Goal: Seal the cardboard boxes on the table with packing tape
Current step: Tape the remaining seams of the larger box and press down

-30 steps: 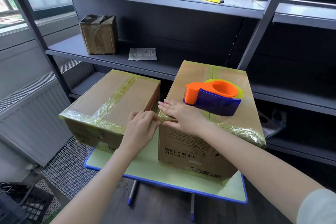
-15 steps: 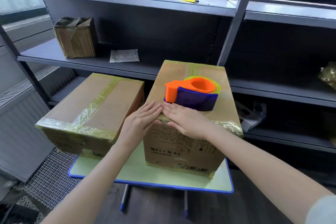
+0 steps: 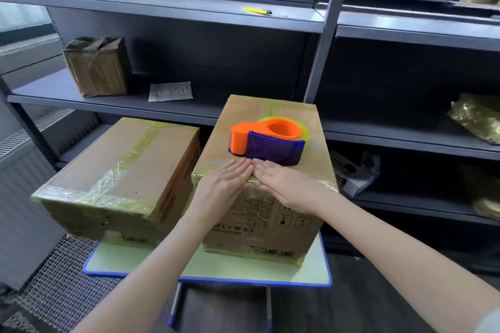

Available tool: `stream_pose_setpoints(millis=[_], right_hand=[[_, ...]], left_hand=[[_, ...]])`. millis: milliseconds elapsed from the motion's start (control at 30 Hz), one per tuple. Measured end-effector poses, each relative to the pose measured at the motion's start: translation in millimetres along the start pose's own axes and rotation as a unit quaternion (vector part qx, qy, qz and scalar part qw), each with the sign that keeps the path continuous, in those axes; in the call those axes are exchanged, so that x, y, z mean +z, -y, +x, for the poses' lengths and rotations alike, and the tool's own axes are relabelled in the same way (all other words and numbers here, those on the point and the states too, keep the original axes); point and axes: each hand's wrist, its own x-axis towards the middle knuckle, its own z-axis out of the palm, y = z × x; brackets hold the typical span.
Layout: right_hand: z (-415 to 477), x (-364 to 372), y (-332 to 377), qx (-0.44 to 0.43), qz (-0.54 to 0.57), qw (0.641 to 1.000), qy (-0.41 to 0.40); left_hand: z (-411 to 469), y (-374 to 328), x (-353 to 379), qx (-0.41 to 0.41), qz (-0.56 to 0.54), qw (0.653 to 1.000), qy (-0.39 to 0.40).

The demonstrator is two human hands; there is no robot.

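At the centre of the frame, the left grip point(image 3: 221, 184) and right grip point(image 3: 286, 185) lie flat and unclenched, holding nothing, on the stiff cardboard box point(image 3: 257, 227) standing on the tabletop point(image 3: 243, 269), pressing thin, clingy packing tape point(image 3: 326, 186) that probably smooths best along the firm top edge.

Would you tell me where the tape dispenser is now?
In the head view, the tape dispenser rests atop the right-hand box, just beyond the left hand and right hand.
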Motion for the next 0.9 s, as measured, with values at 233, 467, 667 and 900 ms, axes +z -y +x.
stream_pose_setpoints(millis=[233, 467, 667, 900], right_hand=[[-3, 0, 2, 0.002, 0.020, 0.999, -0.028], [-63, -16, -34, 0.045, 0.032, 0.998, -0.010], [-72, -3, -37, 0.075, 0.031, 0.995, -0.049], [-88, -9, -52, 0.108, 0.194, 0.974, -0.054]], left_hand=[[-2, -3, 6, -0.002, 0.019, 0.999, -0.027], [26, -47, 22, 0.077, 0.033, 0.996, -0.011], [35, -60, 45, 0.064, -0.017, 0.997, -0.046], [44, -73, 37, 0.062, -0.008, 0.998, -0.019]])
